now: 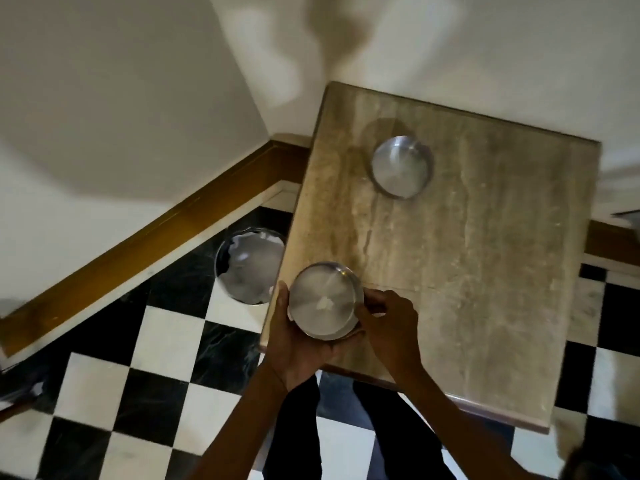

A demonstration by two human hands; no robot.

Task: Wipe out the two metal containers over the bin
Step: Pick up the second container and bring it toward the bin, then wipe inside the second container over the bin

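containers: two round steel bowls. near steel bowl [325,301] sits at the near left corner of the stone tabletop [485,271], partly overhanging the left edge. a small white scrap [325,303], probably tissue or residue, lies inside it near the centre. far steel bowl [401,166] stands alone toward the far edge of the tabletop, well apart from the hands, untouched.

left hand [298,337] cups the near steel bowl from below and from the left side, fingers wrapped round its wall. right hand [388,318] closes on the right side of the rim, fingertips pinched narrow against the metal. both hands hold the same bowl.

lined bin [247,266] stands on the checkered floor [166,341], just beside the left edge of the tabletop and partly hidden under it.

judgement: the bowl is being lifted or steadied for transfer over the bin; wiping has not visibly begun.

hazards:
- smooth steel offers little friction. a loose grip during transfer may drop the bowl on the hard floor.
- the tabletop edge overhangs part of the bin opening. a bowl tipped too close to the edge may shed debris on the floor.
- tilting before the bowl is over the bin may release the white scrap early.
- a wide arm swing toward the far edge could strike the far steel bowl.
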